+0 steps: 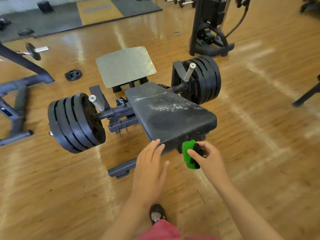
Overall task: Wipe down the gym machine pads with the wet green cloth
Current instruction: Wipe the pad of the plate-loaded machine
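A black padded bench of a plate-loaded gym machine lies in front of me, with wet streaks glistening on its far half. My right hand grips the bunched green cloth, which has black parts, just below the pad's near edge. My left hand is flat with straight fingers, its fingertips at the pad's near left corner.
Stacks of black weight plates hang on both sides, the left stack and the right stack. A grey metal footplate stands beyond the pad. A cable machine is at the back right, a loose plate on the wooden floor.
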A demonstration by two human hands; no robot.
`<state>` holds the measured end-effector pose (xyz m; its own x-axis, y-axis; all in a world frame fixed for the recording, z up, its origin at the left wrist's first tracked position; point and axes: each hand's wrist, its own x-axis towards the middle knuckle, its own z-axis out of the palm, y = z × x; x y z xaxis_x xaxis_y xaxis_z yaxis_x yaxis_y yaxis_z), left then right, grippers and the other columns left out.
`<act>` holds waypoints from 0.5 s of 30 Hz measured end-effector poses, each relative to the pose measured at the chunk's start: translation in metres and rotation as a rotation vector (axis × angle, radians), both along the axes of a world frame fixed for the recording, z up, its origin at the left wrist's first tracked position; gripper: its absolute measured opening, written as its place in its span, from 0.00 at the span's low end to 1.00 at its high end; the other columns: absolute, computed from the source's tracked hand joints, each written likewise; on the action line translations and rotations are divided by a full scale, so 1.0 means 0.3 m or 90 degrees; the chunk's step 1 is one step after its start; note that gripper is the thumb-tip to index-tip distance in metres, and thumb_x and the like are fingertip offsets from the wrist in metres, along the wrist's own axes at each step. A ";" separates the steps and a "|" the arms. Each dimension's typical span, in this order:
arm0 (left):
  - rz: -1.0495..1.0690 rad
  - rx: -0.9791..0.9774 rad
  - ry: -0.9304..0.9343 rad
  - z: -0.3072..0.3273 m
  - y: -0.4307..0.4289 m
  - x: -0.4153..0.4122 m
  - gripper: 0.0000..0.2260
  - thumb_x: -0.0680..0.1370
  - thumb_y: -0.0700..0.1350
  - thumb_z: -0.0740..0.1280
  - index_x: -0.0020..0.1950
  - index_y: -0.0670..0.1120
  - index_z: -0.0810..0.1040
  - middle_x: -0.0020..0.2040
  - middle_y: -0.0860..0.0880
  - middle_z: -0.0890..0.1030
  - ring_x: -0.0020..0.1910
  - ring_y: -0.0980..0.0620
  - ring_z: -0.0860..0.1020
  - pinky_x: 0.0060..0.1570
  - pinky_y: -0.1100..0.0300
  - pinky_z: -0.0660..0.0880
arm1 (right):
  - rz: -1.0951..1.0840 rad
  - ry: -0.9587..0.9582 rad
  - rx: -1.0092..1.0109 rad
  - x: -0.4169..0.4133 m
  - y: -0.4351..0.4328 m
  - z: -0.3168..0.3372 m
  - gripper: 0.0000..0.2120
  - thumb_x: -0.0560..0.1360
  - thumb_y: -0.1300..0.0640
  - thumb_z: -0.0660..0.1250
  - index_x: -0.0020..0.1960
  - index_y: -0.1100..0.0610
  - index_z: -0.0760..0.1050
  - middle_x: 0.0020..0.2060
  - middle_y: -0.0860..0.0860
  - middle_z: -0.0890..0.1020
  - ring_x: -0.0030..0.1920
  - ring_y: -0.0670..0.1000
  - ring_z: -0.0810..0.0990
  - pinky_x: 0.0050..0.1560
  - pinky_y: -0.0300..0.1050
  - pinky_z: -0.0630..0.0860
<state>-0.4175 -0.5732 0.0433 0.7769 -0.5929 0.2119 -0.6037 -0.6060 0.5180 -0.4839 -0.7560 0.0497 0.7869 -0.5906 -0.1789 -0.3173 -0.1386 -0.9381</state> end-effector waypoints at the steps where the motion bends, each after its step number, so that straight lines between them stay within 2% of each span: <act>1: -0.010 -0.021 -0.005 -0.006 -0.029 0.059 0.20 0.80 0.52 0.57 0.71 0.47 0.69 0.73 0.52 0.67 0.73 0.54 0.62 0.72 0.54 0.61 | -0.010 -0.006 -0.007 0.036 -0.003 0.001 0.11 0.72 0.59 0.74 0.47 0.46 0.76 0.44 0.45 0.82 0.47 0.46 0.80 0.41 0.29 0.73; 5: -0.040 -0.012 -0.004 -0.060 -0.159 0.236 0.19 0.81 0.52 0.56 0.68 0.47 0.72 0.72 0.50 0.69 0.71 0.53 0.65 0.70 0.58 0.61 | -0.055 -0.024 -0.035 0.112 -0.021 -0.004 0.12 0.71 0.59 0.75 0.51 0.48 0.77 0.46 0.42 0.82 0.47 0.40 0.79 0.45 0.32 0.74; 7: -0.048 -0.002 0.007 -0.099 -0.196 0.277 0.19 0.80 0.53 0.56 0.66 0.46 0.74 0.70 0.50 0.71 0.69 0.52 0.68 0.69 0.54 0.66 | -0.108 -0.045 -0.045 0.126 -0.030 -0.013 0.12 0.72 0.59 0.74 0.53 0.49 0.78 0.47 0.42 0.82 0.49 0.42 0.80 0.47 0.38 0.76; 9: -0.055 -0.014 -0.024 -0.129 -0.209 0.289 0.18 0.80 0.51 0.57 0.62 0.45 0.77 0.64 0.50 0.77 0.65 0.52 0.73 0.63 0.51 0.71 | -0.180 -0.063 -0.054 0.137 -0.048 -0.029 0.13 0.73 0.58 0.74 0.55 0.50 0.77 0.49 0.44 0.81 0.51 0.45 0.80 0.49 0.43 0.78; 11: -0.055 -0.034 -0.045 -0.143 -0.210 0.290 0.16 0.79 0.50 0.58 0.60 0.44 0.79 0.61 0.50 0.79 0.63 0.52 0.75 0.62 0.54 0.71 | -0.229 -0.070 -0.063 0.149 -0.072 -0.049 0.13 0.73 0.58 0.73 0.56 0.50 0.77 0.50 0.45 0.81 0.51 0.47 0.80 0.51 0.47 0.78; 15: -0.048 -0.033 -0.067 -0.144 -0.212 0.290 0.17 0.79 0.49 0.58 0.61 0.44 0.79 0.61 0.50 0.79 0.63 0.52 0.74 0.64 0.58 0.68 | -0.181 -0.061 -0.124 0.174 -0.073 -0.082 0.10 0.73 0.57 0.73 0.52 0.49 0.75 0.46 0.44 0.79 0.49 0.47 0.78 0.51 0.50 0.77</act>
<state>-0.3305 -0.6368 -0.0001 0.7024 -0.6346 0.3223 -0.6993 -0.5310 0.4786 -0.4317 -0.7779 0.0251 0.5937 -0.8043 0.0257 -0.2810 -0.2372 -0.9299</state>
